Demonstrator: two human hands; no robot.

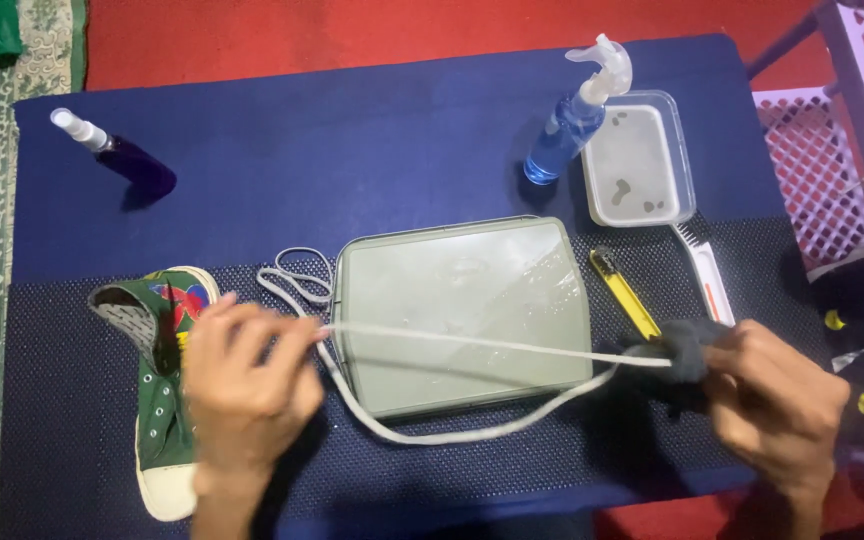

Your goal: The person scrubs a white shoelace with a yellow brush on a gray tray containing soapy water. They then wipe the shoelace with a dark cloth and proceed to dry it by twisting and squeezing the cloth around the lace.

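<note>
Over the grey tray (462, 310) at the desk (352, 150) centre, a white shoelace (472, 345) runs taut from nine to three o'clock; the left hand (247, 385) has its grip pinched together on one end, the right hand (777, 400) has its grip clamped on a dark cloth (677, 355) wrapped around the lace. A green high-top shoe (162, 400) lies at eight o'clock, just beside the left hand, a blue spray bottle (567, 125) and clear tub (637, 160) at one o'clock
</note>
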